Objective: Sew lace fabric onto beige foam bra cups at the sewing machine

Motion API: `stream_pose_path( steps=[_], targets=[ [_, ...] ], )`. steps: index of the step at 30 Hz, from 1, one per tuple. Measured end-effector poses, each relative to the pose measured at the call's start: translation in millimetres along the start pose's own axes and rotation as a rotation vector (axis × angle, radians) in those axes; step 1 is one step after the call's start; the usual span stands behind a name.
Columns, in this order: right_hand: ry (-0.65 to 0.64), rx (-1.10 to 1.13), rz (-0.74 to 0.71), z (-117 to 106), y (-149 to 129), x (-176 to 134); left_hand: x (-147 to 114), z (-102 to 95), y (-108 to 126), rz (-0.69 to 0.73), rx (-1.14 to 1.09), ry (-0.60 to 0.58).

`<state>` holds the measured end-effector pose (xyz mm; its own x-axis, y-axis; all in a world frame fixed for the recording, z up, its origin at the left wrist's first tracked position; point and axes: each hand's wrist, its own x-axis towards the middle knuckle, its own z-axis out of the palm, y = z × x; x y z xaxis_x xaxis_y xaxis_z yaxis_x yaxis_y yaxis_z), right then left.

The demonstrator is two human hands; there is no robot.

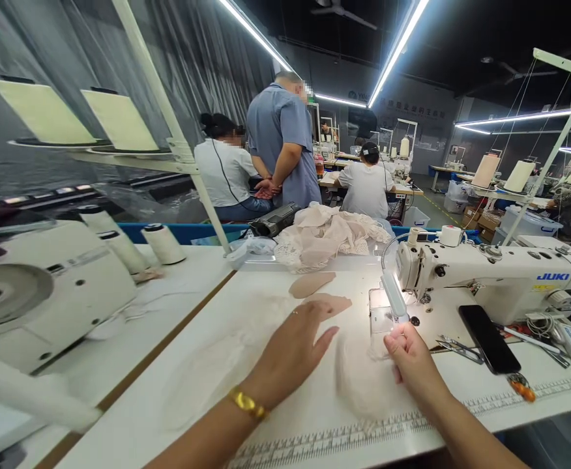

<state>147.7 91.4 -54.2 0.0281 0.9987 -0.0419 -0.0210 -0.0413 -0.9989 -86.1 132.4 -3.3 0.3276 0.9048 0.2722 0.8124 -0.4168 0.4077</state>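
Note:
My left hand [295, 348] lies palm down with its thumb spread, fingertips over a flat beige cut piece [338, 304]. Whether they press on it I cannot tell. Just beyond lies a second beige cut piece [312, 284]. My right hand [410, 355] is closed in a pinch on the upper edge of a pale, sheer fabric piece [368, 381], beside the needle area of the white sewing machine [481, 267]. Another sheer pale fabric [212, 371] is spread on the table left of my left hand, blurred.
Gathered lace-edged fabric [327, 234] is heaped at the table's back. A phone [489, 339] and thread snips [461, 350] lie right of my right hand. A printed ruler [324, 440] runs along the front edge. Another machine [45, 293] stands left; people [285, 137] are beyond.

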Motion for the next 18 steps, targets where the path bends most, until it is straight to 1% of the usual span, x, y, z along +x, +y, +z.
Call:
stream_pose_path(
  steps=[2,5,7,9,11,14,16,17,18],
  targets=[
    [-0.011,-0.033,-0.023,-3,3,3,15,-6.5,-18,0.009,0.096,-0.025],
    [-0.037,0.008,-0.026,-5,4,3,27,-7.3,-37,-0.015,0.162,-0.075],
    [-0.047,0.052,-0.021,-6,3,2,28,-5.2,-42,-0.038,0.199,-0.061],
    [-0.033,0.082,-0.013,-7,1,0,28,-5.6,-45,-0.069,0.222,-0.022],
    [-0.017,0.095,0.004,-9,-3,-4,29,-11.4,-47,-0.107,0.224,0.031],
    [-0.006,0.098,0.002,-18,-7,-12,31,-30.1,-42,-0.158,0.162,0.116],
    [0.005,0.095,-0.018,-25,-9,-16,32,-45.0,-33,-0.181,0.033,0.144],
    [0.013,0.096,-0.027,-28,-9,-17,32,-51.9,-26,-0.184,-0.067,0.133],
    [0.019,0.099,-0.036,-30,-9,-18,32,-57.8,-18,-0.172,-0.181,0.098]
  ],
)
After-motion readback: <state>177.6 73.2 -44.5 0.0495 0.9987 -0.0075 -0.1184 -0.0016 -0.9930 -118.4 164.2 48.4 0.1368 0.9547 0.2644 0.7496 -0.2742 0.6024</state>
